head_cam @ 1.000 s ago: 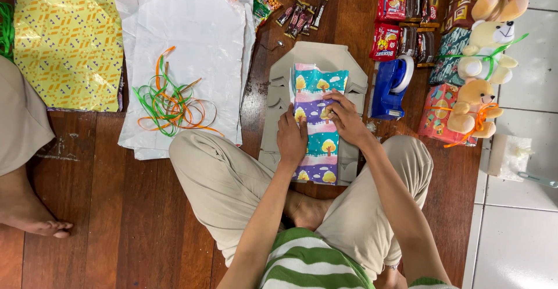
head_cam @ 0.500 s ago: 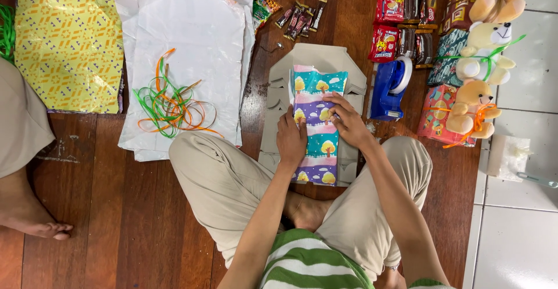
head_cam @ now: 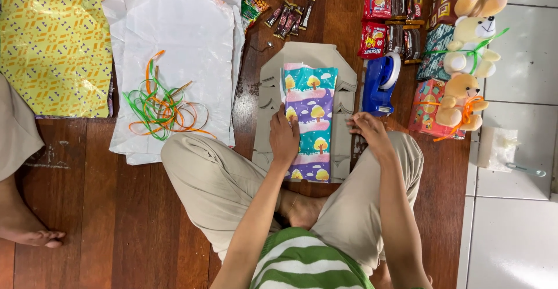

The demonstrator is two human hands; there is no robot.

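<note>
Since a second ago the right hand [head_cam: 367,131] has come off the wrapped packet [head_cam: 309,120] and now hovers just to its right, over the edge of the cardboard [head_cam: 346,91], fingers loosely curled and holding nothing; the left hand [head_cam: 285,138] has stayed where it was, pressed flat and open on the packet's left side without clasping it. The packet lies lengthwise on the grey, notched cardboard, in front of the person's crossed legs, on a dark wooden plank floor [head_cam: 104,219] that meets white tiles [head_cam: 511,231] at the right. Its paper is glossy, banded teal and purple with small yellow trees. A blue tape dispenser [head_cam: 381,83] stands just right of the cardboard. To the left, thin green and orange ribbons [head_cam: 160,106] curl on crinkled white sheets [head_cam: 180,33], beside yellow patterned wrapping paper [head_cam: 55,39].
</note>
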